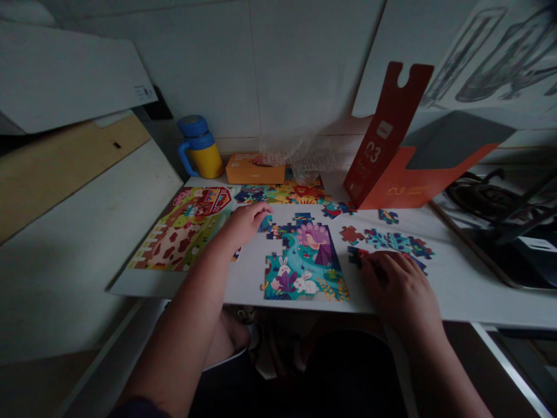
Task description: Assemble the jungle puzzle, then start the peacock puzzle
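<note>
A partly joined jigsaw puzzle [298,261] lies on the white table, with white rabbits and a purple peacock on teal. My left hand [253,219] is above its upper left side, thumb and fingers pinched together. Just under those fingertips is a small teal puzzle piece [266,224]; whether they grip it I cannot tell. To the right of the puzzle, my right hand [402,284] is curled palm down, its fingertips at a dark blue and red puzzle piece [357,255]. Loose teal pieces [389,240] and a reddish-brown piece [350,234] lie beyond it.
A farm puzzle [183,229] lies at left and a lion puzzle [300,190] at the back. Behind stand a blue-yellow bottle [204,152], an orange box [255,169], plastic wrap [311,159] and a tall red-orange open box [391,180]. A black object [500,232] is at right.
</note>
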### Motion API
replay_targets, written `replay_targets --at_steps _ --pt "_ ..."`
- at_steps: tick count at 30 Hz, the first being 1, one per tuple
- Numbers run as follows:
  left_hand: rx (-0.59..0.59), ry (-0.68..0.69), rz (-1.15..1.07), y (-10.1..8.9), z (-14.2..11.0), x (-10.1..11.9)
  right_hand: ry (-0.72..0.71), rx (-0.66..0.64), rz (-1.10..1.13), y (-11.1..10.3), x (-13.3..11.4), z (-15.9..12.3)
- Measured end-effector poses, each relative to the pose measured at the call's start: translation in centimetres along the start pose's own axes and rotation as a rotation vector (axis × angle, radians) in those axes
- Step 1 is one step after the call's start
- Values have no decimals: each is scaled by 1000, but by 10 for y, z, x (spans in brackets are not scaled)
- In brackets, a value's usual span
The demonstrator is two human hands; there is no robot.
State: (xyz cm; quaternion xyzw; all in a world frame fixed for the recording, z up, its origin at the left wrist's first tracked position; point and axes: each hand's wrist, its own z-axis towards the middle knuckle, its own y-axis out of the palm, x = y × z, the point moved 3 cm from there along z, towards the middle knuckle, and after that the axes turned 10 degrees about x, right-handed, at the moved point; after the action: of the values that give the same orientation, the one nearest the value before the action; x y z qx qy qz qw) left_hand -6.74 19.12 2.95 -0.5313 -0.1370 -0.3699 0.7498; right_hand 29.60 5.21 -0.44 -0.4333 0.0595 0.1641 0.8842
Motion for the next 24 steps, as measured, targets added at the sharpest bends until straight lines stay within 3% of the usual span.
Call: replay_targets --at_steps 7,11,18,24 --pt "122 -143 -226 4 3 -15 1 18 -4 1 1 -2" --pt "189 -130 -313 6 5 -19 -3 11 -3 1 0 -1" --pt "35 -18 -325 18 5 -15 -3 5 -10 0 0 0" --pt "42 -17 -543 27 7 -10 -4 5 -7 0 1 0"
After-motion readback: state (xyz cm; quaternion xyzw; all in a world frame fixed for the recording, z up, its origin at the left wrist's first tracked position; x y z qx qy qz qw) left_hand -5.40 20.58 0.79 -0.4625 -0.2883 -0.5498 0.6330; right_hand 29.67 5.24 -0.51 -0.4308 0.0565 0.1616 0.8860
